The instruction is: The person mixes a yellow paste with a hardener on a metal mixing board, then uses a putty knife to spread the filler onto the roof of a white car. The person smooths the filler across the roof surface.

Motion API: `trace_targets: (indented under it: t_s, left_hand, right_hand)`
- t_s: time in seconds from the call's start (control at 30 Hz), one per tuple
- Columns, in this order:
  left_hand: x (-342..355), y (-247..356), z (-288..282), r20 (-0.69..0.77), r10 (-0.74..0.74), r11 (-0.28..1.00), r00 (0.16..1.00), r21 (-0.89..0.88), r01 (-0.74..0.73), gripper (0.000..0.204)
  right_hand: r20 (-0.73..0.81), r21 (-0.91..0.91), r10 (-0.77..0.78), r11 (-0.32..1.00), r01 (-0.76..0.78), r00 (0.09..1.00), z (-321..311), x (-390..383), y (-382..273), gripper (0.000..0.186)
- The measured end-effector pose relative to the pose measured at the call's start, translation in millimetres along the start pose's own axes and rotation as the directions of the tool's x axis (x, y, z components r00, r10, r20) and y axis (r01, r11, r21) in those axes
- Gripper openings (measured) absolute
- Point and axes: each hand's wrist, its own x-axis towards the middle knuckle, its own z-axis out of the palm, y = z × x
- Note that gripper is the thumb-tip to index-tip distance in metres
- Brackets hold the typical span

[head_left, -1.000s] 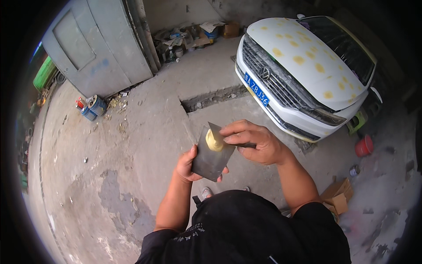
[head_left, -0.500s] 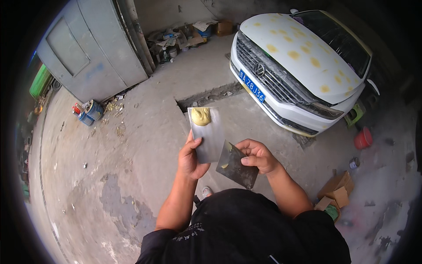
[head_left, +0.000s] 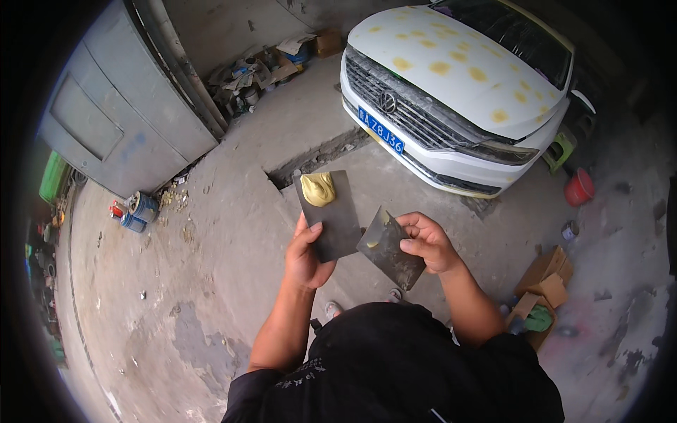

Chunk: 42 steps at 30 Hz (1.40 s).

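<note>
Left hand (head_left: pixel 306 259): pinching grey plate (head_left: pixel 337 229); yellow paste (head_left: pixel 318 190) at plate's upper-left corner. Right hand (head_left: pixel 431 244): pinching dark smeared sheet (head_left: pixel 389 255).

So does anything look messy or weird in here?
Yes. The white car hood is dotted with yellow patches, so its color looks blotchy. And yellowish crumbs are scattered on the floor beside the blue cans, which looks messy, maybe spilled or dropped.

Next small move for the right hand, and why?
Probably bring the scraper in the right hand to the yellow paste: the paste sits heaped near the far end of the flat plate in the left hand, while the scraper shows only small smears and sits apart from the heap.
</note>
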Motion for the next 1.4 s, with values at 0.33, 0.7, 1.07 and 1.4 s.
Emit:
trace_targets:
  t_s: [0.33,0.7,1.07,1.4]
  left_hand:
    - [52.1,-94.0,34.8,0.281,0.108,0.699,0.954,0.661,-0.274,0.049]
    - [84.5,-121.6,60.7,0.477,-0.406,0.826,0.78,-0.173,0.536,0.07]
    - [148.6,-172.6,73.6,0.321,-0.466,0.834,0.824,-0.152,0.531,0.068]
    - [267.5,-193.0,53.9,0.187,-0.172,0.931,0.967,0.351,0.098,0.06]
  right_hand:
    - [-0.138,0.037,-0.051,0.998,0.057,0.989,-54.7,-4.5,-54.6,0.038]
    - [0.53,-0.693,-0.25,0.423,0.584,0.81,-90.7,-34.4,-174.0,0.036]
    - [-0.149,-0.988,-0.265,0.085,-0.131,0.953,-156.6,-26.7,-179.0,0.047]
    - [-0.326,-0.945,-0.424,0.151,-0.289,0.845,-159.4,40.0,-145.0,0.047]
